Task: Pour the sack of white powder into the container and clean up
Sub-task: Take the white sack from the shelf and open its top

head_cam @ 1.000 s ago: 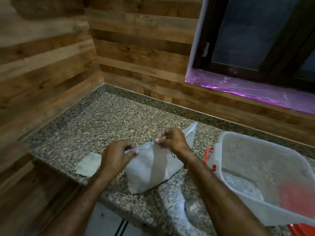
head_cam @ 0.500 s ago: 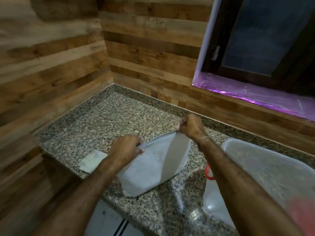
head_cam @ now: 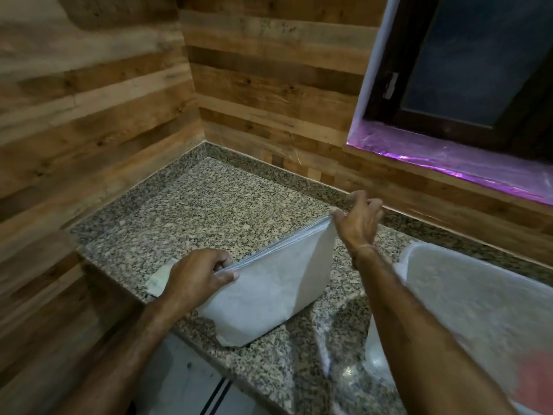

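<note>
A white sack of powder point(head_cam: 269, 292) stands upright on the granite counter point(head_cam: 215, 211), near its front edge. My left hand point(head_cam: 196, 275) pinches the sack's top seam at the left end. My right hand point(head_cam: 357, 221) pinches the far right corner of the same seam, its other fingers spread. The seam is stretched straight between both hands. A large translucent plastic container point(head_cam: 478, 313) sits on the counter to the right of the sack, partly hidden by my right forearm.
A folded whitish cloth point(head_cam: 160, 278) lies on the counter behind my left hand. Wooden walls close the corner at left and back. A window sill covered in purple film point(head_cam: 466, 163) runs at the upper right. Something red point(head_cam: 535, 375) shows through the container.
My right hand has slid along the top seam from its middle to the far right corner and loosened its fingers. The left hand kept its grip. The view shifted left.
</note>
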The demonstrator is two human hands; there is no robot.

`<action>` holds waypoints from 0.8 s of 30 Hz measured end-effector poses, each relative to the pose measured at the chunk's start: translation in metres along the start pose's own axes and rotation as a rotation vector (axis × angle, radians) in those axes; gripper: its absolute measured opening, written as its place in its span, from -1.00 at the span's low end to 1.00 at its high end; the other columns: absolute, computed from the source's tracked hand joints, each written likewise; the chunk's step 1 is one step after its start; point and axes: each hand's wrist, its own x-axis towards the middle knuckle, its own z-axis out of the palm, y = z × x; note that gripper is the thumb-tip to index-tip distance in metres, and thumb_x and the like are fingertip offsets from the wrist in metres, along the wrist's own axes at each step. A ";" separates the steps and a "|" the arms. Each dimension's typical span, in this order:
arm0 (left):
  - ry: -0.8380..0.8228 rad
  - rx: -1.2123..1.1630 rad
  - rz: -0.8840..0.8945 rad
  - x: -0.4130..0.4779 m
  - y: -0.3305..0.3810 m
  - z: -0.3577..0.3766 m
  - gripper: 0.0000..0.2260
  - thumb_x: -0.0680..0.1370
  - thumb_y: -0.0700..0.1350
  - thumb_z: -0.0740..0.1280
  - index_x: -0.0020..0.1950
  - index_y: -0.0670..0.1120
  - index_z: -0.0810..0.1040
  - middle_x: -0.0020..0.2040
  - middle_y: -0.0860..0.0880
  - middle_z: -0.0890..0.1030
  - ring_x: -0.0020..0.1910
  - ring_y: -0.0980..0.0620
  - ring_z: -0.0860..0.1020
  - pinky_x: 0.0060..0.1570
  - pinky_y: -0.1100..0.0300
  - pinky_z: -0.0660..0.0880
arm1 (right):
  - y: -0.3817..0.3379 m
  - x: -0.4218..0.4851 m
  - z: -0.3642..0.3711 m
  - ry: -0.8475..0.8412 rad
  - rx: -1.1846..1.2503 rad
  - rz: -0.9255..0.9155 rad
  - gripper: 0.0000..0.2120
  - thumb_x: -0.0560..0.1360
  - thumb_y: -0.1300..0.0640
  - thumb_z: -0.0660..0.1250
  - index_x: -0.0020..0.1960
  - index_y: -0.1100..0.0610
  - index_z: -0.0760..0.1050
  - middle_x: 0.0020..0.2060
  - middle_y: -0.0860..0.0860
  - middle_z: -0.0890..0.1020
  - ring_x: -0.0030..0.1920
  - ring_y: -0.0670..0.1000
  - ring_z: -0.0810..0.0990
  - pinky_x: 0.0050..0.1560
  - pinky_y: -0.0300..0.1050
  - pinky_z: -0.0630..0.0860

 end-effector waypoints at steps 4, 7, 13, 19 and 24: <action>-0.085 -0.070 0.009 0.007 -0.006 -0.001 -0.75 0.47 0.11 0.52 -0.25 0.10 0.48 -0.32 0.11 0.54 -0.31 0.11 0.52 -0.31 0.14 0.39 | 0.009 -0.019 0.018 -0.276 0.188 -0.110 -0.68 0.61 0.01 0.41 0.35 0.00 0.59 0.37 0.08 0.38 0.25 -0.01 0.43 0.38 0.09 0.50; -0.172 -0.115 -0.056 0.001 -0.025 -0.008 -0.80 0.43 0.11 0.55 -0.18 0.10 0.57 -0.24 0.12 0.61 -0.23 0.10 0.58 -0.18 0.05 0.54 | 0.021 -0.013 0.008 -0.361 0.245 -0.101 -0.69 0.58 0.08 0.46 0.32 -0.01 0.62 0.44 0.08 0.47 0.42 0.08 0.44 0.44 0.26 0.45; -0.074 -0.329 -0.077 -0.022 -0.052 -0.014 -0.87 0.37 0.17 0.48 -0.25 0.16 0.62 -0.39 0.15 0.60 -0.39 0.16 0.55 -0.28 0.19 0.41 | 0.036 -0.005 0.003 -0.310 0.409 0.000 -0.85 0.53 0.36 0.46 0.03 0.16 0.59 0.16 0.06 0.59 0.07 0.11 0.57 -0.25 -0.28 0.58; 0.153 -0.520 -0.164 -0.004 -0.076 -0.016 -0.79 0.49 -0.02 0.56 -0.31 0.03 0.62 -0.44 0.05 0.55 -0.43 0.12 0.50 -0.37 0.23 0.36 | 0.064 -0.014 0.021 -0.264 0.455 0.115 -0.72 0.40 -0.02 0.61 -0.19 0.13 0.58 -0.19 0.05 0.67 -0.14 0.06 0.61 -0.09 0.01 0.57; 0.153 -0.689 -0.255 -0.007 -0.099 0.006 -0.76 0.52 -0.08 0.52 -0.06 -0.26 0.63 -0.27 -0.18 0.61 -0.33 -0.07 0.54 -0.29 0.23 0.40 | 0.069 -0.050 0.029 -0.186 0.662 0.261 -0.79 0.57 0.11 0.49 -0.19 0.06 0.53 -0.33 -0.12 0.58 -0.32 -0.08 0.49 -0.40 -0.25 0.44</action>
